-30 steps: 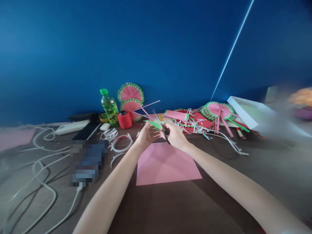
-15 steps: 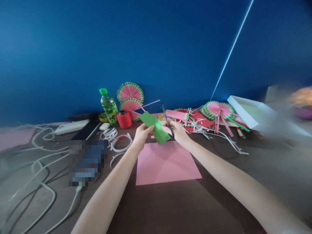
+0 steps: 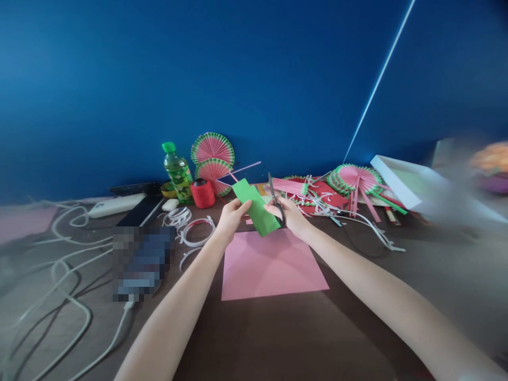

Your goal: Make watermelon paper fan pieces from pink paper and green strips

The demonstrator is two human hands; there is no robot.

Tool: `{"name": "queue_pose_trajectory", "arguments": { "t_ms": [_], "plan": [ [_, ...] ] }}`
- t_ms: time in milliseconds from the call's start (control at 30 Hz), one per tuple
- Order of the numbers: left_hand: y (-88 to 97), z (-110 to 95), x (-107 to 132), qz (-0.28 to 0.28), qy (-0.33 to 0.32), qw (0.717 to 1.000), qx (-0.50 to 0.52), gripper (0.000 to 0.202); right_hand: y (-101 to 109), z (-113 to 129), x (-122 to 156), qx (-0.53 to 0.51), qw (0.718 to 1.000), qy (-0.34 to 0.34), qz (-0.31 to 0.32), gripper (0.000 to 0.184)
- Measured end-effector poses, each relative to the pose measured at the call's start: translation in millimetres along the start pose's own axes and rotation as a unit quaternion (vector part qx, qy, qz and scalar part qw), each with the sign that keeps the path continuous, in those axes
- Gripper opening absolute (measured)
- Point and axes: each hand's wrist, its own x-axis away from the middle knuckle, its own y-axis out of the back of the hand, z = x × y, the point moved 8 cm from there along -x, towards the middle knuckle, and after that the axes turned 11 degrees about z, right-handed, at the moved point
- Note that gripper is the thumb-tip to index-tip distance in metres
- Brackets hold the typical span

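My left hand (image 3: 230,217) pinches the left edge of a green paper strip (image 3: 256,208), held up over the table. My right hand (image 3: 291,215) grips dark scissors (image 3: 274,200) with the blades pointing up, its fingers also touching the strip's right edge. A pink paper sheet (image 3: 272,265) lies flat on the brown table (image 3: 301,333) just below both hands.
Behind the hands stand a green bottle (image 3: 177,173), a red spool (image 3: 202,193) and pink-and-green paper fans (image 3: 212,148). More fans (image 3: 354,180) and paper strips lie at the right, near a white box (image 3: 413,188). White cables (image 3: 67,296) and curled white strips (image 3: 192,230) cover the left.
The green strip, folded small between my hands a second ago, is now spread out and turned upright. The scissors swung from slanting to nearly vertical.
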Motion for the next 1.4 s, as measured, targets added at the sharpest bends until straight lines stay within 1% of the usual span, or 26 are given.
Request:
{"name": "queue_pose_trajectory", "arguments": {
  "t_ms": [133, 233, 333, 400, 533, 633, 767, 833, 900, 1000, 1067, 1200, 1300, 1400],
  "plan": [
    [-1.2, -3, 0, 0.002, 0.005, 1.000, -0.028, 0.043, -5, 7, 1, 0.014, 1.000, 0.011, 0.026, 0.030],
    [-3.4, -2, 0, 0.016, 0.014, 0.998, -0.061, 0.045, -5, 9, 1, 0.011, 0.999, 0.021, 0.026, 0.030],
    [-4.2, -1, -1, 0.033, 0.017, 0.995, -0.089, 0.046, -5, 4, 1, -0.028, 0.999, 0.008, 0.023, 0.032],
    [-3.6, -2, -3, 0.039, 0.014, 0.994, -0.104, 0.046, -7, 2, 2, -0.048, 0.998, -0.007, 0.033, 0.032],
    [-1.0, -7, -4, 0.041, 0.013, 0.988, -0.145, 0.048, -7, 3, 2, -0.051, 0.997, -0.013, 0.050, 0.031],
    [4.5, -9, -4, 0.034, 0.016, 0.986, -0.162, 0.046, -4, 2, 1, -0.049, 0.997, -0.013, 0.065, 0.031],
    [17.7, -11, -2, 0.002, 0.020, 0.988, -0.156, 0.045, 11, 0, -1, -0.051, 0.998, -0.005, 0.030, 0.032],
    [20.7, -9, -2, -0.002, 0.026, 0.988, -0.151, 0.046, 13, 0, -1, -0.050, 0.999, -0.006, 0.021, 0.031],
    [19.3, -7, -1, 0.004, 0.031, 0.989, -0.146, 0.047, 8, 1, -1, -0.040, 0.999, -0.012, 0.035, 0.031],
    [10.9, -3, -2, 0.031, 0.033, 0.989, -0.141, 0.048, -6, 5, 1, -0.023, 0.998, -0.014, 0.065, 0.030],
    [5.5, -2, -3, 0.044, 0.032, 0.988, -0.145, 0.048, -12, 7, 3, -0.009, 0.997, -0.018, 0.072, 0.030],
    [0.8, -3, -4, 0.049, 0.024, 0.986, -0.156, 0.038, -11, 5, 4, -0.001, 0.998, -0.023, 0.060, 0.031],
    [1.7, -8, -3, 0.043, 0.013, 0.983, -0.180, 0.028, -9, 1, 3, -0.028, 0.998, -0.021, 0.052, 0.031],
    [4.5, -10, -1, 0.037, 0.023, 0.978, -0.206, 0.023, -8, -3, 2, -0.052, 0.997, -0.028, 0.049, 0.032]
  ]
}}
